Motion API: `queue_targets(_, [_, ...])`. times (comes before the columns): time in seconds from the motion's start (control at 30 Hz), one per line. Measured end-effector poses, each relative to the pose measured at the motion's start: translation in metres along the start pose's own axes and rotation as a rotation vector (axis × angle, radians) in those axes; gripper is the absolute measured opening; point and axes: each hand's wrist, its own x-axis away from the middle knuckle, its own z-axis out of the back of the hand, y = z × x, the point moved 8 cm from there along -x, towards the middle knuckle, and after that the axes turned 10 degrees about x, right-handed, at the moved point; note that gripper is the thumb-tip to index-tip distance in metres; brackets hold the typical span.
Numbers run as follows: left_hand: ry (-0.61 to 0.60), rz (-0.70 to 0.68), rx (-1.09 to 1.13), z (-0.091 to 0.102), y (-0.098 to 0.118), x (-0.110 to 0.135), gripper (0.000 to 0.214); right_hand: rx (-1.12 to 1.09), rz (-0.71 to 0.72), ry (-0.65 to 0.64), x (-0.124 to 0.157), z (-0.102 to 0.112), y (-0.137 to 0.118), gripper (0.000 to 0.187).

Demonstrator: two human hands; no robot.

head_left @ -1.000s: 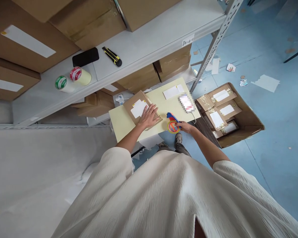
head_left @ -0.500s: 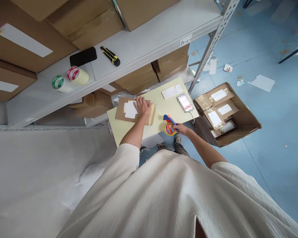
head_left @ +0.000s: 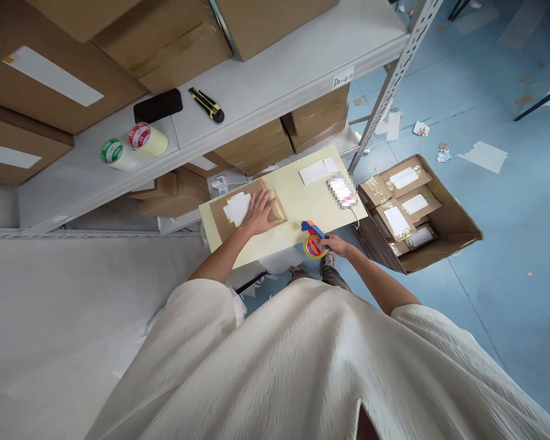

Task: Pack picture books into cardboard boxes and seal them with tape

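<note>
"So, how far along?"

"From my remote feed: labelled box (head_left: 220, 221) flat on the table (head_left: 305, 201), left hand (head_left: 259, 214) spread open over it. I can't tell if it's fully taped. Right hand (head_left: 337, 244) grips the tape dispenser (head_left: 315, 245). Far right, several labelled parcels (head_left: 397, 221) already sit in the carton (head_left: 453, 226)."

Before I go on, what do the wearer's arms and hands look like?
The sleeves are short, loose and off-white, in a crinkled fabric; below them both forearms are bare. The left hand and right hand wear no gloves, and no watch or bracelet shows.
</note>
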Motion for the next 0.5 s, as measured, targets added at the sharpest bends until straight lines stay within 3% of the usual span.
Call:
queue_targets(0.1, [-0.085, -0.043, -0.036, -0.005, 0.003, 0.013, 0.087, -0.021, 0.005, 0.008, 0.001, 0.005, -0.006, 0.038])
queue_targets(0.33, [0.126, 0.164, 0.034, 0.000, 0.018, -0.033, 0.082, -0.100, 0.049, 0.107, -0.014, 0.021, -0.038, 0.037])
queue_targets(0.5, [0.254, 0.409, 0.075, 0.002, 0.028, -0.062, 0.079, -0.141, 0.050, 0.080, -0.029, 0.003, -0.067, 0.038])
